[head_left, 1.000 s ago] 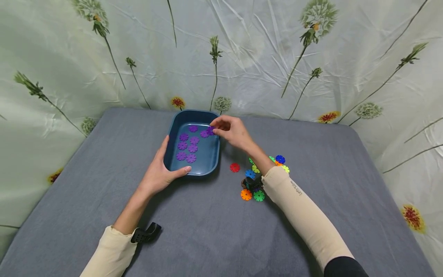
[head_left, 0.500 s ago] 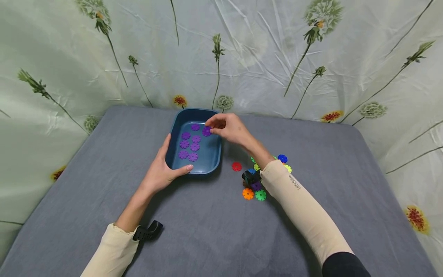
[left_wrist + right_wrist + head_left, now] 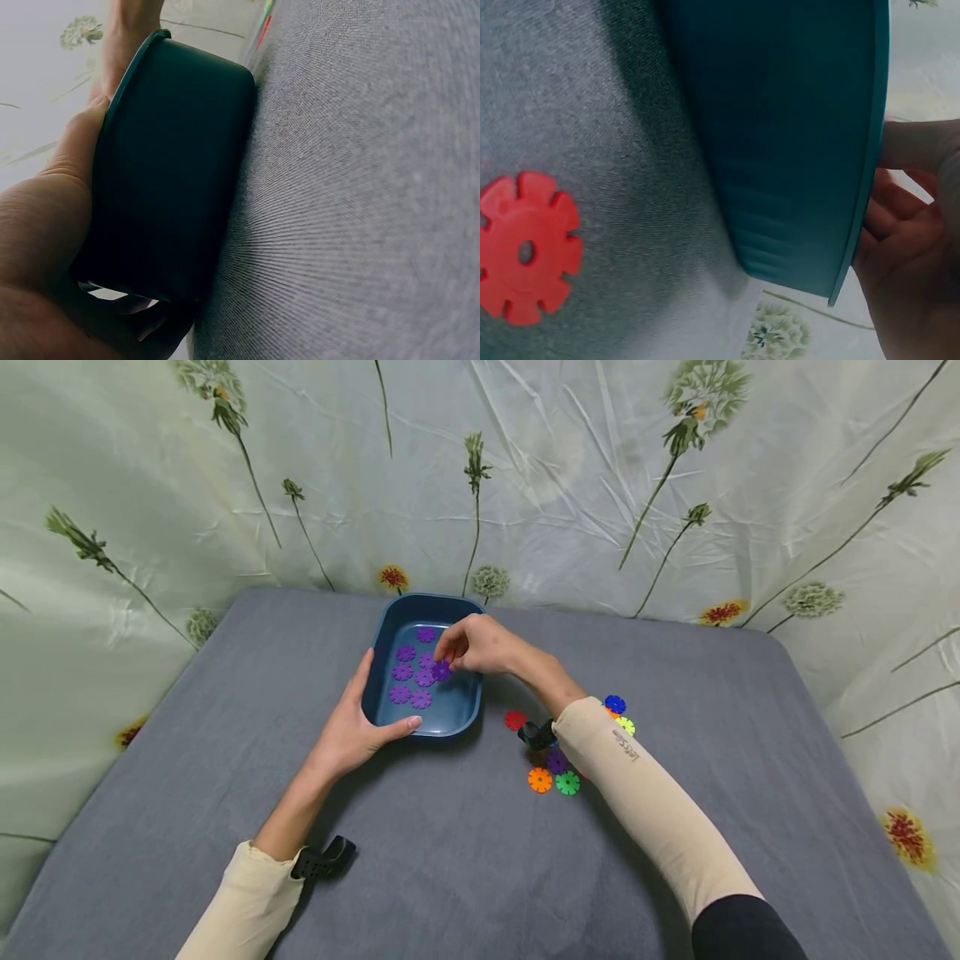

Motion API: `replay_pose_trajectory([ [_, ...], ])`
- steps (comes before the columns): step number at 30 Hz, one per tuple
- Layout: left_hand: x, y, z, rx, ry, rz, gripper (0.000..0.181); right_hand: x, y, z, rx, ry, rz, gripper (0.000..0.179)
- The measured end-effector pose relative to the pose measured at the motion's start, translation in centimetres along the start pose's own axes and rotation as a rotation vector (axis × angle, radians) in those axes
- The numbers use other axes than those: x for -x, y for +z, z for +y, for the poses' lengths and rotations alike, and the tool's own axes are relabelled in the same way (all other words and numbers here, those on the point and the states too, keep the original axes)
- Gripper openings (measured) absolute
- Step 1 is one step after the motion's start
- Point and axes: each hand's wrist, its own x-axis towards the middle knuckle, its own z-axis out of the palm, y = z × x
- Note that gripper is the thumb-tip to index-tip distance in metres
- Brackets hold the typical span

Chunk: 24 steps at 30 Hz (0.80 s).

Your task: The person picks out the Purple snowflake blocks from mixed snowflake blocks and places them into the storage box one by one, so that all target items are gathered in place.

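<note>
A blue plastic bin (image 3: 456, 714) stands on the grey cloth, with several purple notched snowflake discs (image 3: 400, 694) lying flat in rough rows on its floor. My left hand (image 3: 348, 735) holds its near left corner, thumb over the rim and fingers along the left side; the left wrist view shows the thumb (image 3: 75, 150) against the rim. Reaching over the right wall, my right hand (image 3: 480, 646) pinches a purple disc (image 3: 441, 671) between thumb and fingertips, close beside the rows. In the right wrist view the bin's wall (image 3: 787, 150) hides the fingertips.
Right of the bin lie loose discs in other colours: a red one (image 3: 514, 720), an orange one (image 3: 540, 779), a green one (image 3: 567, 782) and a blue one (image 3: 615, 703). My right forearm (image 3: 637, 785) covers part of this group. A flower-print curtain (image 3: 570, 485) hangs behind the table.
Inside the bin my right hand has shifted left and toward me, bringing a purple disc from near the far right corner to beside the rows. My left hand keeps its hold.
</note>
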Motion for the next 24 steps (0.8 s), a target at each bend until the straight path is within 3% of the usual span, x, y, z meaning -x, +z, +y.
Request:
replay_pose_trajectory([
  [5, -0.1, 0.0, 0.0, 0.005, 0.003, -0.002, 0.125, -0.6, 0.0, -0.5, 0.045, -0.03, -0.13, 0.023],
  [11, -0.1, 0.0, 0.0, 0.007, 0.014, 0.001, 0.125, -1.0, 0.6, -1.1, 0.128, 0.012, -0.245, 0.027],
  [18, -0.1, 0.0, -0.1, -0.001, 0.022, 0.008, 0.125, -0.9, 1.2, -1.2, 0.209, 0.062, -0.247, 0.023],
  [24, -0.2, 0.1, -0.1, -0.003, 0.022, 0.009, 0.125, -0.5, 1.5, -1.0, 0.178, 0.062, -0.246, 0.021],
])
